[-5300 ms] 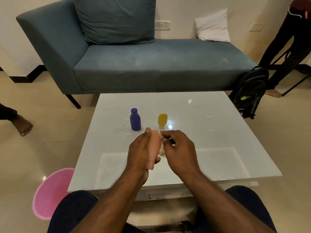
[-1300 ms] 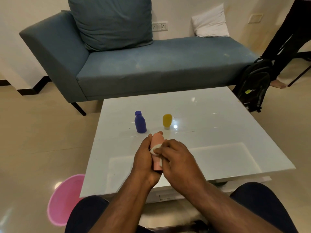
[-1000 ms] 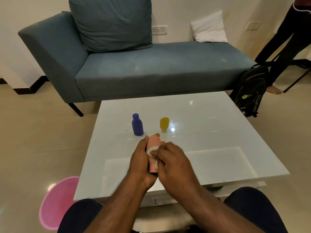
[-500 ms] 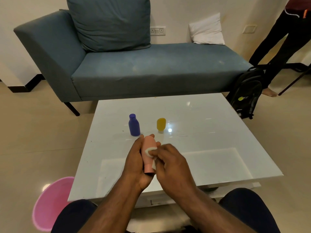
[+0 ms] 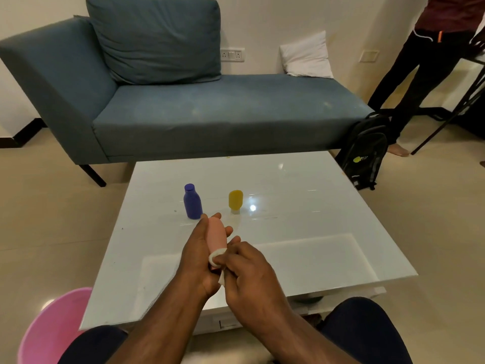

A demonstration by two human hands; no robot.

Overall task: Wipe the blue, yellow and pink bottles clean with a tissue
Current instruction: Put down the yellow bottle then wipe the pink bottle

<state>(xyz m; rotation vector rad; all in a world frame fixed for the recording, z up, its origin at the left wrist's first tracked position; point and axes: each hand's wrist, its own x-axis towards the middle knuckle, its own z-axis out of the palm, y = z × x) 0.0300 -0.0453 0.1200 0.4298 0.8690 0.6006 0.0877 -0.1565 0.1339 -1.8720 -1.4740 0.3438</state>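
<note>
My left hand (image 5: 197, 258) grips the pink bottle (image 5: 216, 234) above the near half of the white table (image 5: 301, 232), its rounded end pointing away from me. My right hand (image 5: 249, 274) pinches a white tissue (image 5: 216, 257) and presses it against the bottle's near end, which is partly hidden by my fingers. Behind my hands, the blue bottle (image 5: 192, 201) stands upright on the table. The yellow bottle (image 5: 235, 201) stands to its right on its pale cap.
A pink bucket (image 5: 49, 329) sits on the floor at the table's near left corner. A blue sofa (image 5: 210, 109) runs along the far side. A black backpack (image 5: 366, 151) leans at the sofa's right end, and a person (image 5: 430, 61) stands beyond it.
My right hand has slid the tissue from the upper part of the pink bottle down to its near end. The blue and yellow bottles have not moved.
</note>
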